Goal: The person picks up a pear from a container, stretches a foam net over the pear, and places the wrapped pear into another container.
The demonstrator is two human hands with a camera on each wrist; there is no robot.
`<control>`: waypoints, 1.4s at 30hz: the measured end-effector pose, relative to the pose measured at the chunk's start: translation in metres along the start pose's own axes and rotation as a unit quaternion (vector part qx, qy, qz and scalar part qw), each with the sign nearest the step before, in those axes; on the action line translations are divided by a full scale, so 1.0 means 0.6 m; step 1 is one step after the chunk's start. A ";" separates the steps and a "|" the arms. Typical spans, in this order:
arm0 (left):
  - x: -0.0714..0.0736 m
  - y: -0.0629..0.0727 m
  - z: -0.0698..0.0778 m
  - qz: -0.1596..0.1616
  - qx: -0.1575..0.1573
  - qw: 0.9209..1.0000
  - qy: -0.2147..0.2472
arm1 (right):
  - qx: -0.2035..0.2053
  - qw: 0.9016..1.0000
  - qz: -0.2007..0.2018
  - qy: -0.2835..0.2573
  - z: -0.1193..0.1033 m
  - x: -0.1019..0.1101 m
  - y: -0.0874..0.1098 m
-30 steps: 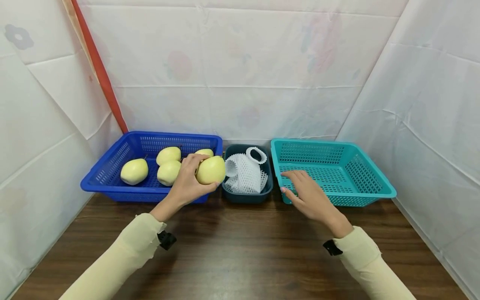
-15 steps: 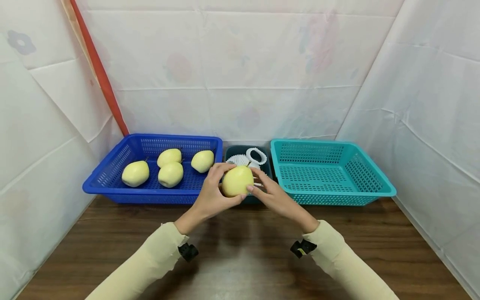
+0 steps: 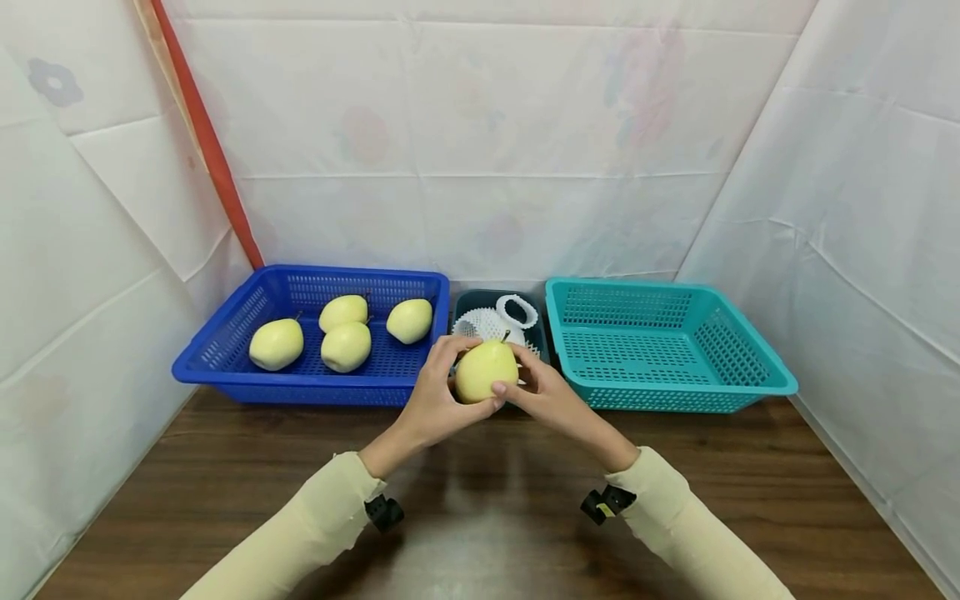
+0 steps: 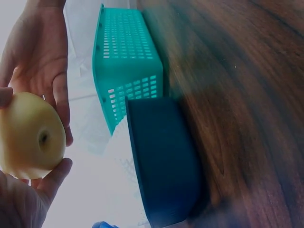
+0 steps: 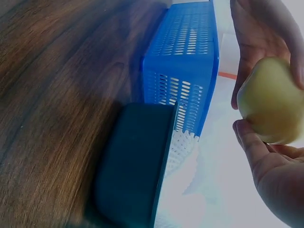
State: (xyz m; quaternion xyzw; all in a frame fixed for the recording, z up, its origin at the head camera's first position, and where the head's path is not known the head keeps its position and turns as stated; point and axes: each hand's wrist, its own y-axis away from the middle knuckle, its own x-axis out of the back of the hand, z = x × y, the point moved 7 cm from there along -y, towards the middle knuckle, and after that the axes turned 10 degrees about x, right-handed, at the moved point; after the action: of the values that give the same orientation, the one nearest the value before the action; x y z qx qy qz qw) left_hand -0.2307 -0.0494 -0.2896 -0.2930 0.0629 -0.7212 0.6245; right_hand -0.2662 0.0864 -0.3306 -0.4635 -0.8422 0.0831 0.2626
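Between both hands a yellow pear (image 3: 487, 372), stem up, is held in front of a small dark basket (image 3: 467, 302). My left hand (image 3: 435, 398) grips its left side, thumb below. My right hand (image 3: 553, 403) holds the right side, its thumb across the front. In the left wrist view the pear (image 4: 33, 135) shows its hollow base end, with fingers on both sides. The right wrist view shows the pear (image 5: 273, 102) between the two hands. White foam fruit nets (image 3: 487, 322) lie in the dark basket, partly hidden behind the hands.
On the left a blue basket (image 3: 225, 377) holds several pears (image 3: 347, 347). A teal basket (image 3: 667, 390) stands on the right of the dark one. All are on a brown wooden table (image 3: 480, 533), with white sheeting (image 3: 480, 108) behind and at the sides.
My left hand has carried the pear rightward from the blue basket to the middle. The right hand has come left from the teal basket and taken hold of the pear too.
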 end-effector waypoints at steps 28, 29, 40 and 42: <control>-0.015 0.000 -0.025 -0.008 -0.004 1.000 -0.003 | -0.007 0.999 0.019 0.025 0.003 0.007 0.009; -0.017 0.000 -0.033 -0.008 -0.005 1.000 -0.004 | -0.005 0.999 0.023 0.031 0.002 0.008 0.010; -0.034 0.008 -0.071 -0.024 -0.003 0.999 -0.030 | -0.016 0.997 0.041 0.059 0.012 0.013 0.022; -0.038 0.010 -0.074 -0.028 0.001 0.999 -0.039 | -0.015 0.997 0.038 0.061 0.016 0.012 0.026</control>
State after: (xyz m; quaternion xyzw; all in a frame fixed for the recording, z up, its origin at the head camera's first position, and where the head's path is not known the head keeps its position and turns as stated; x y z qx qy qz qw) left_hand -0.2464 -0.0415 -0.3365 -0.3224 0.0295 -0.7262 0.6065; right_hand -0.2630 0.1020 -0.3419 -0.5034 -0.8075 0.0526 0.3030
